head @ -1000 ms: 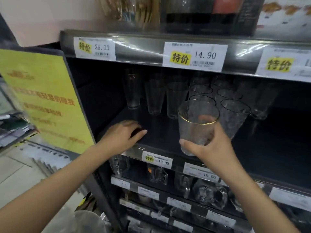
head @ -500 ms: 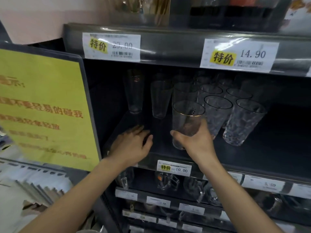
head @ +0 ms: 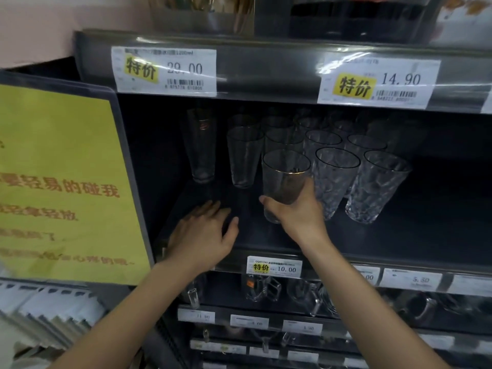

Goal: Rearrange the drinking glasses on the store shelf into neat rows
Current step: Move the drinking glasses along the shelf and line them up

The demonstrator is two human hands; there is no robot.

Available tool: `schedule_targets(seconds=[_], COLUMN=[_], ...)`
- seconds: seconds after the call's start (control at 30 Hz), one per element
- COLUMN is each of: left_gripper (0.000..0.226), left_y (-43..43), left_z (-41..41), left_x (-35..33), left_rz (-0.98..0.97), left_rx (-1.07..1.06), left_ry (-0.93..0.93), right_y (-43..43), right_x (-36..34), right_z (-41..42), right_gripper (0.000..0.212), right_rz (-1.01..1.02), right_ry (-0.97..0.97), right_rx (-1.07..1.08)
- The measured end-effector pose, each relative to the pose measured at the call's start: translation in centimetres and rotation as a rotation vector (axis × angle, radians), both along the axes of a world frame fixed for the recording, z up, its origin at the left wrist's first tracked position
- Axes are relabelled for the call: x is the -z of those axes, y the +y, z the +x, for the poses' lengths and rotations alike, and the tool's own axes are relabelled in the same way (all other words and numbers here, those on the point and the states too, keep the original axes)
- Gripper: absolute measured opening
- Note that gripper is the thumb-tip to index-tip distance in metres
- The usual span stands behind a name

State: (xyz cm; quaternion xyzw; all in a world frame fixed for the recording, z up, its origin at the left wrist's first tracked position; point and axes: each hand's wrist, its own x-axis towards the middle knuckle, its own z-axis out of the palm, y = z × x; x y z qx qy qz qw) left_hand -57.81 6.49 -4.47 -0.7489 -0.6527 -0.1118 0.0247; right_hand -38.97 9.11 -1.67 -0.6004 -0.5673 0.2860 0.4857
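Note:
My right hand (head: 298,214) grips a clear gold-rimmed glass (head: 283,177) near its base, at the front of the dark shelf (head: 426,230). Right beside it stand two textured glasses (head: 334,179) (head: 375,185), with several more glasses in rows behind them. Two plainer glasses, a short one (head: 245,155) and a tall one (head: 201,145), stand further left. My left hand (head: 205,233) rests flat on the shelf's front left, fingers spread, holding nothing.
A yellow sign (head: 58,182) in a dark frame juts out at the left of the shelf. Price labels (head: 274,267) line the shelf edges. Glass mugs (head: 263,288) fill the shelf below. The shelf above (head: 266,70) hangs low over the glasses.
My right hand has carried the gold-rimmed glass inward and down onto the shelf front, next to the textured glasses. My left hand has stayed flat on the shelf.

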Motion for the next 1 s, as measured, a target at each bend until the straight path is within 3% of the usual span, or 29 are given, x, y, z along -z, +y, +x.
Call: schedule_targets(seconds=[1.0], left_gripper=[0.09], left_y=[-0.1], left_z=[0.1], left_x=[0.0], left_rz=[0.009], left_rx=[-0.003], left_ry=[-0.011], right_y=[1.3], right_x=[0.4], right_z=[-1.3], right_gripper=[0.069], right_rz=[0.051], right_ry=[-0.038], right_rx=[0.103])
